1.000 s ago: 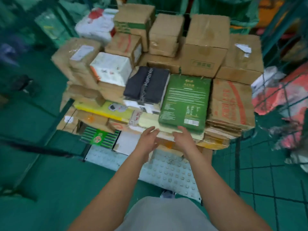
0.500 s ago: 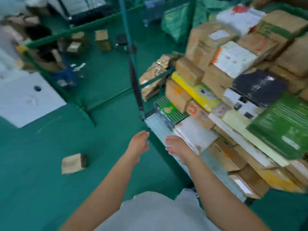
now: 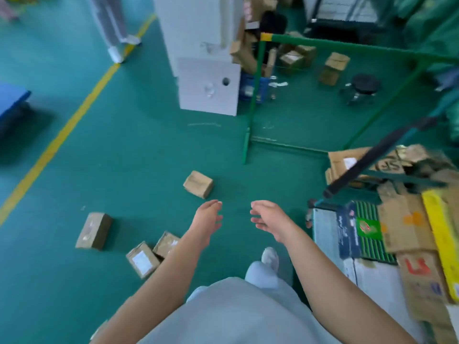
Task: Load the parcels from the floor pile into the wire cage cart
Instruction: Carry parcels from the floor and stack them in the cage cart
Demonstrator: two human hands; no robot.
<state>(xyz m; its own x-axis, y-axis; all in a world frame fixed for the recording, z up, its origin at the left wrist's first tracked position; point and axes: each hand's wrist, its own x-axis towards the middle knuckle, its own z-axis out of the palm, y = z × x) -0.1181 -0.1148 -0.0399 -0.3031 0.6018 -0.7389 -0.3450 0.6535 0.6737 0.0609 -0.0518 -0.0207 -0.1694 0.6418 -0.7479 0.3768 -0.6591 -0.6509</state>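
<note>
Two hands hung empty with loose fingers, left hand (image 3: 208, 218) and right hand (image 3: 269, 218) side by side above the floor (image 3: 129, 150). Just beyond lay a small cardboard parcel (image 3: 198, 184). Half a second before, they hovered beside the loaded cart (image 3: 407, 234), now off right.

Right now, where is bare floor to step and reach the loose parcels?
Bare green floor runs from the yellow floor line to the small brown cardboard box ahead of both hands. Crowded: two taped boxes at lower left, stacked parcels on the right.
</note>
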